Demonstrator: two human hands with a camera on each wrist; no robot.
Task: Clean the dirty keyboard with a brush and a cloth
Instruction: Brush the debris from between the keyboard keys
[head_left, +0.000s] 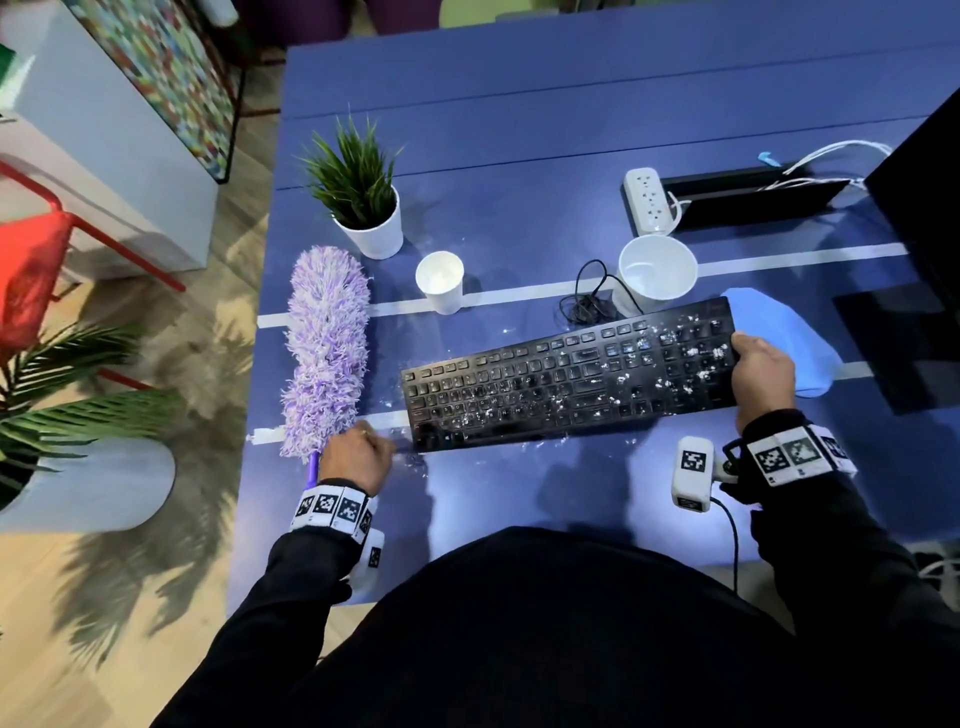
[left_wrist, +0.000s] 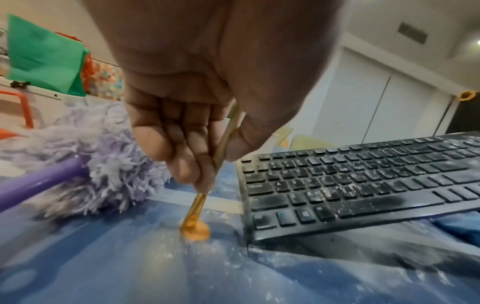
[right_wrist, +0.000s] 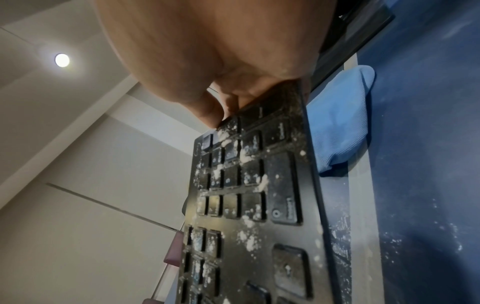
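head view hides brush (left_wrist: 200, 202) in left hand (head_left: 358, 457), right hand (head_left: 762, 375) grips keyboard (head_left: 566, 379)

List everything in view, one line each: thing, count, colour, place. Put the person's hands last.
keyboard: 1, black, dusted with white powder, table centre, right end raised
small brush: 1, orange, bristles on table left of keyboard
duster: 1, purple and white, left of keyboard
cloth: 1, blue, right of keyboard
cups: 2, white, behind keyboard
potted plant: 1, green in white pot, rear left
power strip: 1, white, rear right
table: 1, blue
left hand: grips small brush
right hand: grips keyboard's right end
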